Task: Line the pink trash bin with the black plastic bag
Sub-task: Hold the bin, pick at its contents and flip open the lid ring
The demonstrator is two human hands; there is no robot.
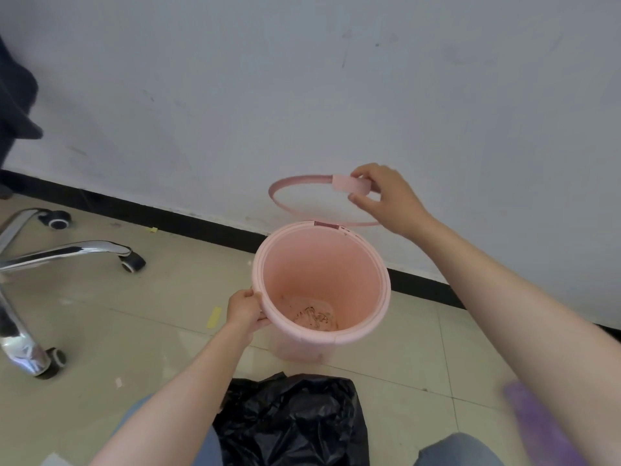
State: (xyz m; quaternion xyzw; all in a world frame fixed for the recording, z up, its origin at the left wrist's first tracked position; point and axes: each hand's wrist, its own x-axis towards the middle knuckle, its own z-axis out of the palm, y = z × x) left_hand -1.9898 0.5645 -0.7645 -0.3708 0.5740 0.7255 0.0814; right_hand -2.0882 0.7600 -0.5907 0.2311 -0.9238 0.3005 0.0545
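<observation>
The pink trash bin [376, 311] stands on the tiled floor close to the wall, its mouth open and some brown dirt on its bottom. My left hand [243, 309] grips the bin's near-left rim. My right hand [386, 196] holds the pink hinged ring [302, 180] by its tab, lifted up and back above the bin's far edge. The black plastic bag [292, 422] lies crumpled on the floor between my knees, in front of the bin and apart from it.
An office chair's chrome base [67, 252] with castors spreads across the left. The white wall with its black skirting [208, 227] runs just behind the bin. Bits of yellow tape [214, 317] lie on the tiles. Something purple and blurred [537, 422] sits at the lower right.
</observation>
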